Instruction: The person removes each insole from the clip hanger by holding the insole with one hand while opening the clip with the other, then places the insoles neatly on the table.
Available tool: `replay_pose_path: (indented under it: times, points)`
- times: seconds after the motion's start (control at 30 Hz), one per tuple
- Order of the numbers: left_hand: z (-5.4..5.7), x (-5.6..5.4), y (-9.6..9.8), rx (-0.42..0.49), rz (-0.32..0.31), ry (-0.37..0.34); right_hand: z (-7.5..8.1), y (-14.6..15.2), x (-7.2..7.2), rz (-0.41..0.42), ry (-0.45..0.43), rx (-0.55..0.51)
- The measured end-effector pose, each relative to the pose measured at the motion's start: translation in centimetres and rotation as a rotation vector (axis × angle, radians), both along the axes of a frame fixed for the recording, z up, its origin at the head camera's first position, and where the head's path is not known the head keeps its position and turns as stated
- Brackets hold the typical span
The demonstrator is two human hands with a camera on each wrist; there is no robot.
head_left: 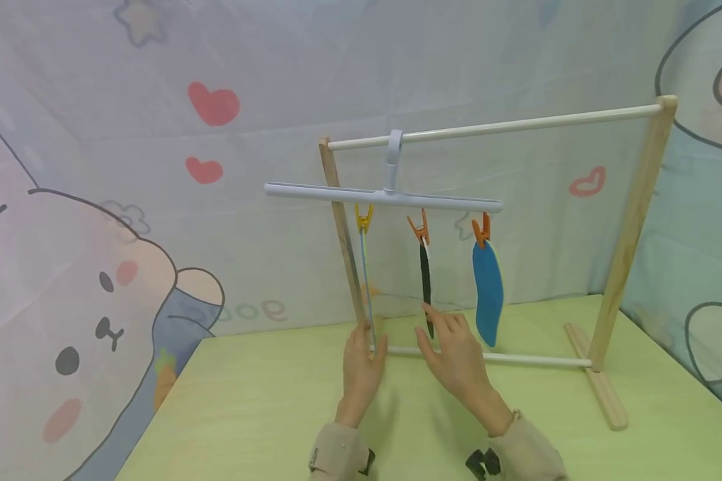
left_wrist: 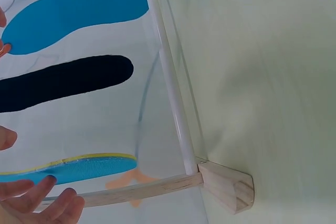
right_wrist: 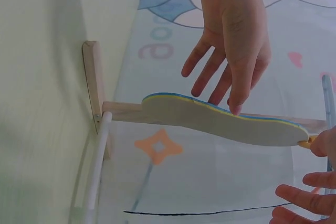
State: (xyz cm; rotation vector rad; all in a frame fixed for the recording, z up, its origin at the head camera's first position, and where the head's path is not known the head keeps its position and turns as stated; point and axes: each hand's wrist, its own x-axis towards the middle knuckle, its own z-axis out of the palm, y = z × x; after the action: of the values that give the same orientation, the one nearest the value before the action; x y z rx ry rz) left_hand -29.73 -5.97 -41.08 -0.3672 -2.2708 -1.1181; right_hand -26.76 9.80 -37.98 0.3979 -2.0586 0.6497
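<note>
Three insoles hang by clothespins under a pale grey hanger. The left insole, blue on one face and pale on the other with a yellow edge, hangs edge-on from a yellow clothespin. My left hand touches its blue face with loosely extended fingers. The black insole hangs from an orange clothespin in the middle. My right hand, fingers spread and holding nothing, is close to its lower part. A blue insole hangs at the right from another orange clothespin.
The hanger hooks onto the white top bar of a rack with wooden posts. A white lower bar runs behind my hands, near the light green table. A printed cartoon curtain hangs behind.
</note>
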Motion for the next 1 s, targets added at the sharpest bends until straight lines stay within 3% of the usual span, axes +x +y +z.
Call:
replay_pose_path:
  times: [0.3,0.6,1.0]
  points:
    - [0.2,-0.5,-0.3,0.027,-0.030,0.023,0.3,0.0,-0.1,0.008,-0.023,-0.006]
    - [0.3,-0.9,-0.6,0.118,-0.072,-0.067,0.7,0.0,-0.2,0.041,-0.120,-0.044]
    - [0.3,-1.7,-0.9,0.088,-0.065,-0.040,0.9,-0.1,-0.5,0.062,-0.152,-0.039]
